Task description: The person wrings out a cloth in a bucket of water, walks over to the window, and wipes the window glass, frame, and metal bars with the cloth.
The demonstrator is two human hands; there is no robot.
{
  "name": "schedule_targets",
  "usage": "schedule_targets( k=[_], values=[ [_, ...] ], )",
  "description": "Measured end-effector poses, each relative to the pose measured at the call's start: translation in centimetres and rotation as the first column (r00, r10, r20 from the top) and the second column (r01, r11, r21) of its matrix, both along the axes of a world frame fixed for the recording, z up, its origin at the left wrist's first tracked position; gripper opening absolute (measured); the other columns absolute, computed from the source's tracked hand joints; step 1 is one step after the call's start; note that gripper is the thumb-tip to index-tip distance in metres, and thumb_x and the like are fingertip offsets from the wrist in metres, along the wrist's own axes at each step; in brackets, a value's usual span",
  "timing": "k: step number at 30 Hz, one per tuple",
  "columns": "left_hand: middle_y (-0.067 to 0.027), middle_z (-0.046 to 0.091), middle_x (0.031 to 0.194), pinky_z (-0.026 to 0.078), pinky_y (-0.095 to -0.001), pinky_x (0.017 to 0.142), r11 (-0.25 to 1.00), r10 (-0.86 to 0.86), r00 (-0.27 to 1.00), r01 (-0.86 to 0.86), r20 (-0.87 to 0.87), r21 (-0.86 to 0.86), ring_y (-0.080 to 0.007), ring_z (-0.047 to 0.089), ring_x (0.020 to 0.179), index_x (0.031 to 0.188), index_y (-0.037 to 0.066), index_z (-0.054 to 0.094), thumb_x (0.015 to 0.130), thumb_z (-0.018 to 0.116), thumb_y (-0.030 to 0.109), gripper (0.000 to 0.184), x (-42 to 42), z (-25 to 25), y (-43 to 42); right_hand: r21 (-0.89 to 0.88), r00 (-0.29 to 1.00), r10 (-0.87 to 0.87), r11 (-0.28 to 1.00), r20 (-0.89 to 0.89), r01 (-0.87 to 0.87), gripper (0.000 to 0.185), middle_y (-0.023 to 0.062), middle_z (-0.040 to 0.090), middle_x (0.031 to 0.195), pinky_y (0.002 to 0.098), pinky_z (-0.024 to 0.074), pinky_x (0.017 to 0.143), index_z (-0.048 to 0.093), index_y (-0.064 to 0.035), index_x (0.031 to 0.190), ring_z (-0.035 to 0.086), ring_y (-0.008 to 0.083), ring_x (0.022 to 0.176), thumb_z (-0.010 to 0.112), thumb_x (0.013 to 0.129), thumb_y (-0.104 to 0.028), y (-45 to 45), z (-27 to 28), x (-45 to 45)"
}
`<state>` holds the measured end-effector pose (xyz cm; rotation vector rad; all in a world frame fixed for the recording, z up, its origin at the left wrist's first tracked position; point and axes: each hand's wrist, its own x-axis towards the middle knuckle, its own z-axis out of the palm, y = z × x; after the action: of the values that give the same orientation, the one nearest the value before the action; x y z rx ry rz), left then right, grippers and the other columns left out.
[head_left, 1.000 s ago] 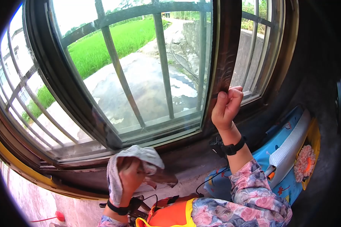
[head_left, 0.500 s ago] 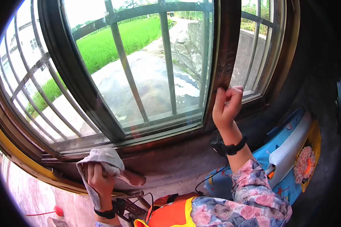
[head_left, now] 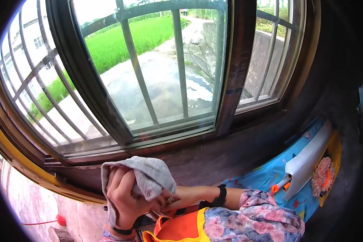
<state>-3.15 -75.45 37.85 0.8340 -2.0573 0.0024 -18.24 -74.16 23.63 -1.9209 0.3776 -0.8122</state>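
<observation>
A grey cloth (head_left: pixel 151 173) is bunched in my left hand (head_left: pixel 123 193), whose fingers are wrapped round it just below the window sill. My right hand (head_left: pixel 169 200) meets the left one under the cloth's lower edge; its fingers are mostly hidden there, so what they hold cannot be made out. Above both hands stands a dark-framed sliding window (head_left: pixel 230 92) with metal bars (head_left: pixel 137 68) behind the glass.
At the right, a blue patterned cover (head_left: pixel 282 161) carries a white roll (head_left: pixel 306 161), orange-tipped items and a pink fluffy thing (head_left: pixel 323 177). A yellow edge (head_left: pixel 48 177) curves at left. A red ball (head_left: pixel 61 220) lies at lower left.
My right hand has left the window frame and come down and left to my left hand. The left hand with the cloth went left, then back right.
</observation>
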Motion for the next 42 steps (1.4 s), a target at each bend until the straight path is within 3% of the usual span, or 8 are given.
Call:
schedule_targets(
  k=[2, 6, 11, 16, 19, 28, 34, 42],
  values=[
    [-0.0170, 0.057, 0.079, 0.043, -0.0388, 0.070, 0.985, -0.033, 0.997, 0.044, -0.066, 0.167, -0.0365, 0.054, 0.077, 0.081, 0.000, 0.058, 0.057, 0.062, 0.011, 0.026, -0.1, -1.8, -1.1, 0.457, 0.989, 0.074, 0.880, 0.131, -0.127, 0.022, 0.0038, 0.056, 0.086, 0.0262, 0.0429, 0.071, 0.051, -0.0051, 0.100, 0.051, 0.0141, 0.076, 0.058, 0.083, -0.016, 1.5, 0.7, -1.1],
    [-0.0247, 0.058, 0.080, 0.046, -0.0401, 0.067, 0.595, 0.052, 0.996, -0.088, 0.071, 0.799, -0.0399, 0.058, 0.076, 0.089, -0.002, 0.052, 0.072, 0.060, 0.020, 0.029, -0.1, -5.4, -2.3, 0.581, 0.962, 0.136, 0.774, 0.235, -0.252, 0.022, 0.0007, 0.054, 0.085, 0.0225, 0.0427, 0.066, 0.052, -0.0059, 0.100, 0.050, 0.0083, 0.076, 0.060, 0.081, -0.014, 2.5, 3.9, -3.4],
    [-0.0271, 0.057, 0.100, 0.044, -0.0356, 0.080, 0.363, -0.402, 0.906, 0.022, 0.136, 0.932, -0.0385, 0.054, 0.100, 0.110, -0.003, 0.045, 0.082, 0.052, 0.039, 0.051, 2.3, -17.2, -4.3, 0.521, 0.936, 0.051, 0.819, 0.348, -0.238, 0.021, -0.0008, 0.055, 0.080, 0.0207, 0.0410, 0.058, 0.056, -0.0041, 0.087, 0.048, 0.0062, 0.067, 0.067, 0.076, -0.019, 2.5, 5.6, -4.5],
    [-0.0205, 0.058, 0.100, 0.044, -0.0342, 0.081, 0.359, -0.159, 0.987, 0.065, -0.007, 0.931, -0.0228, 0.057, 0.091, 0.108, -0.005, 0.046, 0.088, 0.047, 0.033, 0.043, 2.3, -14.5, -2.6, 0.623, 0.976, -0.040, 0.775, 0.215, -0.106, 0.027, -0.0005, 0.055, 0.078, 0.0206, 0.0420, 0.056, 0.055, -0.0027, 0.089, 0.049, 0.0057, 0.067, 0.071, 0.073, -0.017, 2.7, 6.2, -5.1],
    [-0.0088, 0.053, 0.105, 0.040, -0.0317, 0.087, 0.044, -0.149, 0.731, 0.677, -0.666, 0.734, -0.0163, 0.050, 0.099, 0.107, -0.001, 0.048, 0.088, 0.052, 0.027, 0.035, 3.4, -13.3, -1.6, 0.623, 0.958, -0.179, 0.782, 0.226, 0.000, 0.021, -0.0016, 0.054, 0.077, 0.0212, 0.0414, 0.058, 0.056, -0.0045, 0.081, 0.048, 0.0057, 0.069, 0.071, 0.075, -0.019, 2.8, 6.2, -4.9],
    [-0.0058, 0.060, 0.091, 0.045, -0.0276, 0.080, 0.334, -0.089, 0.734, 0.659, -0.674, 0.674, -0.0127, 0.056, 0.090, 0.102, -0.001, 0.052, 0.081, 0.061, 0.009, 0.025, 1.8, -14.1, -0.7, 0.478, 0.903, -0.255, 0.876, 0.347, 0.064, 0.023, -0.0003, 0.050, 0.072, 0.0220, 0.0402, 0.057, 0.052, -0.0031, 0.069, 0.047, 0.0071, 0.066, 0.070, 0.075, -0.017, 2.0, 3.9, -4.9],
    [-0.0124, 0.062, 0.089, 0.047, -0.0288, 0.075, 0.478, -0.254, 0.927, 0.367, -0.275, 0.798, -0.0167, 0.060, 0.085, 0.098, -0.002, 0.053, 0.076, 0.064, 0.008, 0.027, 0.3, -14.2, 0.1, 0.429, 0.866, -0.358, 0.883, 0.349, 0.192, 0.019, 0.0005, 0.050, 0.075, 0.0224, 0.0390, 0.063, 0.050, -0.0042, 0.065, 0.047, 0.0083, 0.071, 0.065, 0.076, -0.009, 2.2, 4.1, -4.8],
    [0.0012, 0.051, 0.080, 0.038, -0.0205, 0.068, 0.234, -0.102, 0.794, 0.605, -0.600, 0.761, -0.0052, 0.045, 0.077, 0.083, 0.001, 0.049, 0.082, 0.047, 0.007, 0.006, 0.7, -12.4, 0.2, 0.639, 0.958, -0.284, 0.743, 0.033, 0.198, 0.011, -0.0027, 0.051, 0.078, 0.0227, 0.0402, 0.067, 0.057, -0.0042, 0.080, 0.046, 0.0051, 0.076, 0.061, 0.080, -0.015, 1.6, 1.6, -7.1]
  ],
)
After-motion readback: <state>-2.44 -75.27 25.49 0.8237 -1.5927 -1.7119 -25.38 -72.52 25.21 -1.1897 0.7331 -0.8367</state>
